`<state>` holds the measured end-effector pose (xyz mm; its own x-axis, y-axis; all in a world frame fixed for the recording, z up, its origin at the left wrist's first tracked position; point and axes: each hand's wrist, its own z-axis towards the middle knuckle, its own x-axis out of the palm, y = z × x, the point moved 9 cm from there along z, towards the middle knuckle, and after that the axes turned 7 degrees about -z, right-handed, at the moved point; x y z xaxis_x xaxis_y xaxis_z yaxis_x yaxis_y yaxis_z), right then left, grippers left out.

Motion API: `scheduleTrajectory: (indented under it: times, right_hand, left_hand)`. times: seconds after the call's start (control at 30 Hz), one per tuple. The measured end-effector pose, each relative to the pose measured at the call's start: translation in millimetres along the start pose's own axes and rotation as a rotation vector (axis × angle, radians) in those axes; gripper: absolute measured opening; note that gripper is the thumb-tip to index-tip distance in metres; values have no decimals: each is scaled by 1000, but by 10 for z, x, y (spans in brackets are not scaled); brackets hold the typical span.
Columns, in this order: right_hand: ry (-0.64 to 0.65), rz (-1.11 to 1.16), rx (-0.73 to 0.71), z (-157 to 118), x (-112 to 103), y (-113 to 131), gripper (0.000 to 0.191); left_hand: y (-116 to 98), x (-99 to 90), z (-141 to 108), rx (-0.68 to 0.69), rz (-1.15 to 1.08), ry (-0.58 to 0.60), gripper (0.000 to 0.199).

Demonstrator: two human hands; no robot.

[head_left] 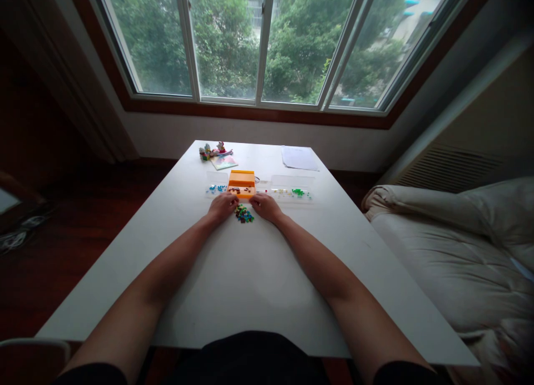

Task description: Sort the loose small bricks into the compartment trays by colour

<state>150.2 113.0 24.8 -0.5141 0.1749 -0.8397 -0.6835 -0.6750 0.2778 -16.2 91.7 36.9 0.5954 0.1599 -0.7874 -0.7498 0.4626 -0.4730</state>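
A small pile of mixed building bricks (pixel 243 213), green, blue, yellow and brown, lies on the white table between my hands. My left hand (pixel 222 206) rests at the pile's left side with its fingers curled together; whatever they hold is too small to make out. On the other side, my right hand (pixel 267 206) has its fingers curled by the front right corner of an orange box (pixel 242 175). The box stands with its lid raised, and brown pieces lie in it. Beside it are a clear tray (pixel 212 196) with blue pieces and another clear tray (pixel 311 198) with yellow and green ones.
Assembled colourful figures (pixel 208 152) and a printed booklet (pixel 225 162) lie at the table's far left. White paper sheets (pixel 299 158) are at the far right. A couch (pixel 425 246) stands right of the white table (pixel 258 285), with a window beyond.
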Motion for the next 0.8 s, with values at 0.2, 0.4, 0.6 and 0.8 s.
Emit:
scheduleTrajectory:
  times: [0.2,0.4,0.6,0.8]
  right_hand:
    - [11,24,21,19,54,37,19]
    - [85,-42,-40,37,165,214,31]
    - [150,-56,-67,29,170,293,25]
    - [131,-32,-73,36,147,318,27]
  left_hand:
    - [119,-2,11,-97,-72,-21,15]
    - [340,-2,31,-264,-179,-61,28]
    - [344,22,38,-266,-166,-49,29]
    - [312,21,38,-260,-137,-39,30]
